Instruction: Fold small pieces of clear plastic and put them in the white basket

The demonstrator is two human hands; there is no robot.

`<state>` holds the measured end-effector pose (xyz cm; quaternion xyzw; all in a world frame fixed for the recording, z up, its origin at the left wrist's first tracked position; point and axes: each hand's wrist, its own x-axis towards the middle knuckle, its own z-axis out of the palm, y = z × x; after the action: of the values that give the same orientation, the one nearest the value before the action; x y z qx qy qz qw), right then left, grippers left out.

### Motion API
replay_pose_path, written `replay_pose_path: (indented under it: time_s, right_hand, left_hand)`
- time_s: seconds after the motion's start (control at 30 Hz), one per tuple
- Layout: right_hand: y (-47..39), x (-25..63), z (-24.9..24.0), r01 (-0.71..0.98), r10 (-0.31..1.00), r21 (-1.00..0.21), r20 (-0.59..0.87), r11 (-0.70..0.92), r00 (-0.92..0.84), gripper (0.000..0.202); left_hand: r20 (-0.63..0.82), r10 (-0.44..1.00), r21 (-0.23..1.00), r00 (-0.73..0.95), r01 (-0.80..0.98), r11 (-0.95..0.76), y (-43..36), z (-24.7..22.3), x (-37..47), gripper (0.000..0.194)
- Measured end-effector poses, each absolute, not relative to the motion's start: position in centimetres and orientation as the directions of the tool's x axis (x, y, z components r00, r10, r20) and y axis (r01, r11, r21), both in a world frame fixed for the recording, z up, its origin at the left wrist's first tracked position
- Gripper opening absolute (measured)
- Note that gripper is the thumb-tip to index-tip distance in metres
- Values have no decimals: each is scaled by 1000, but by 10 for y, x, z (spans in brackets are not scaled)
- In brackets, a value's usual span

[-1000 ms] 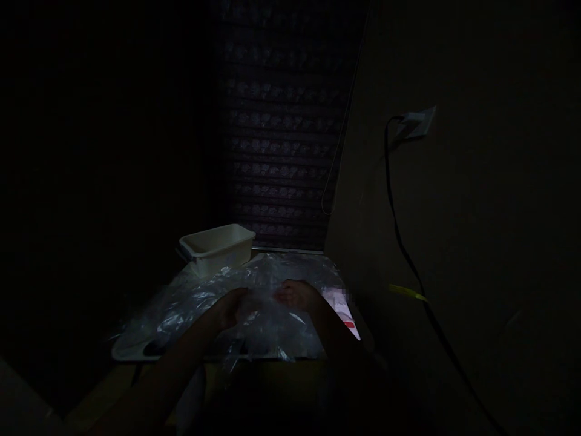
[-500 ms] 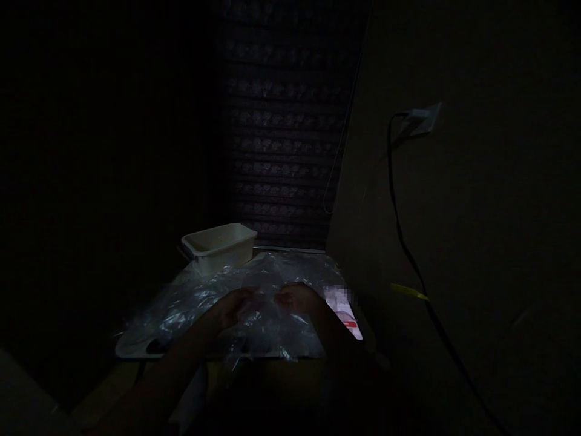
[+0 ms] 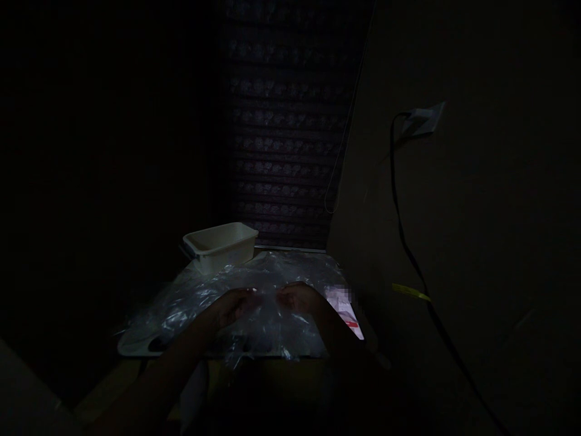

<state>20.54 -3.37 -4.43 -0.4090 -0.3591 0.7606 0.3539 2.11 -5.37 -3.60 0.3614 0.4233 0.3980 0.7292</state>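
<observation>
Clear plastic film or bags (image 3: 267, 324) lie crumpled and shiny over most of a small white table (image 3: 131, 346). My left hand (image 3: 233, 306) is above the middle of this plastic, its fingers closed in a pinch on it. Facing it a short way to the right, my right hand (image 3: 297, 297) also has its fingers drawn together on the plastic. A hazy sheet of it spans the gap between the two hands. The room is very dark, so the fingertips are hard to make out.
A cream plastic bin (image 3: 222, 247) stands at the table's back left. A lit phone screen (image 3: 345, 312) lies by the right edge. A black cable (image 3: 402, 230) with a yellow tag (image 3: 411, 292) hangs from a wall socket (image 3: 424, 119). Behind the table is a patterned blind (image 3: 281, 145).
My left fingers have shifted slightly, and the plastic between my hands has moved a little. My right hand stays almost in place. The view has drifted slightly.
</observation>
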Motion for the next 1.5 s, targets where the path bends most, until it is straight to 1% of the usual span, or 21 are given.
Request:
replay_pose_path:
  time_s: [0.13, 0.27, 0.37, 0.5, 0.7, 0.8, 0.9, 0.97, 1.03, 1.1, 1.17, 1.23, 1.33, 1.4, 1.5]
  right_hand:
    - [-30, 209, -49, -264, 835, -834, -352, -484, -422, 9]
    - [-29, 213, -49, -256, 834, -844, -332, -472, -441, 10]
    - [-30, 216, -48, -257, 842, -859, -300, -444, -449, 11]
    - [-34, 217, -44, -265, 857, -875, -262, -405, -444, 12]
    - [-35, 217, -46, -284, 871, -879, -241, -382, -427, 10]
    - [-33, 217, -49, -302, 881, -878, -231, -371, -413, 10]
    - [-31, 216, -50, -242, 886, -901, -249, -360, -392, 9]
    - [-31, 217, -49, -227, 890, -906, -256, -357, -377, 12]
    - [-32, 217, -47, -280, 896, -890, -246, -360, -369, 15]
    - [-33, 218, -45, -354, 902, -860, -236, -367, -362, 18]
    - [-34, 218, -43, -410, 901, -827, -239, -385, -363, 17]
    - [-34, 218, -40, -431, 889, -799, -267, -420, -372, 13]
    - [-37, 214, -34, -424, 882, -785, -321, -452, -345, 19]
    - [-40, 211, -30, -413, 905, -812, -313, -412, -286, 15]
    - [-44, 205, -27, -392, 955, -875, -222, -285, -199, 10]
  left_hand:
    - [-339, 879, 853, 335, -285, 437, -50, -40, 16, 9]
    - [-338, 898, 869, 282, -273, 413, -48, -41, 12, 17]
    - [-329, 905, 883, 271, -251, 396, -47, -40, 11, 20]
    - [-314, 908, 904, 278, -206, 376, -48, -40, 9, 20]
    - [-274, 921, 934, 278, -152, 324, -50, -43, 9, 10]
    - [-268, 930, 942, 252, -135, 308, -50, -44, 9, 10]
    - [-270, 936, 946, 225, -120, 302, -50, -43, 9, 14]
    - [-273, 938, 939, 214, -151, 308, -51, -40, 9, 20]
    - [-278, 940, 923, 196, -217, 318, -51, -38, 10, 22]
    - [-288, 940, 905, 181, -270, 329, -52, -36, 13, 18]
    - [-273, 953, 911, 135, -282, 301, -52, -35, 16, 11]
    - [-235, 970, 931, 60, -273, 242, -52, -36, 21, 6]
    - [-195, 980, 947, -28, -265, 180, -52, -37, 27, 6]
    - [-175, 983, 951, -55, -268, 155, -53, -36, 30, 7]
    - [-123, 988, 961, -97, -260, 95, -53, -33, 33, 10]
